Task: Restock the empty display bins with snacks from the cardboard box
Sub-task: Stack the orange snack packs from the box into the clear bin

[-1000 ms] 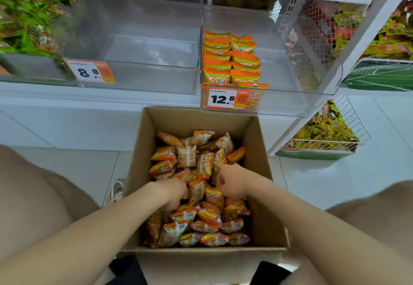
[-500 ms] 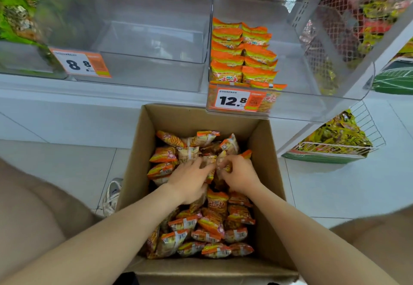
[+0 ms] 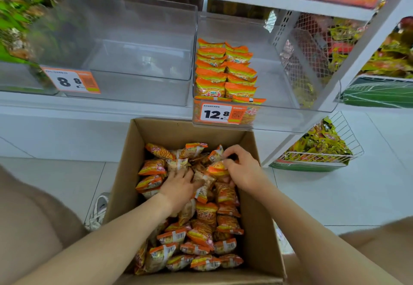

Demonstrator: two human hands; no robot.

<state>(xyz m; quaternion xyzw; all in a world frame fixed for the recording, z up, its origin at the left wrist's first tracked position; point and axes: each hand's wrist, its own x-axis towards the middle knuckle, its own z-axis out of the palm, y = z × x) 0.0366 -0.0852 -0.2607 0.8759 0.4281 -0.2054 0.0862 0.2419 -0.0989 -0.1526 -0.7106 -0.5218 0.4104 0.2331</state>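
Presently right grip (image 3: 242, 170) pinches an orange packet (image 3: 218, 168); left grip (image 3: 178, 187) buried among packets (image 3: 201, 235), state unclear.

The person is showing a left forearm (image 3: 111, 240) and a right forearm (image 3: 301, 229), both going uncovered from the frame's lower edge up to the wrists. The left hand (image 3: 178, 186) and right hand (image 3: 243, 173) are likewise going bare. The person is wearing a white shoe (image 3: 98, 213) with white laces. The left leg (image 3: 29, 229) and right leg (image 3: 380, 251) are appearing as broad, smooth shapes, and the blur is hiding whether cloth is covering them.
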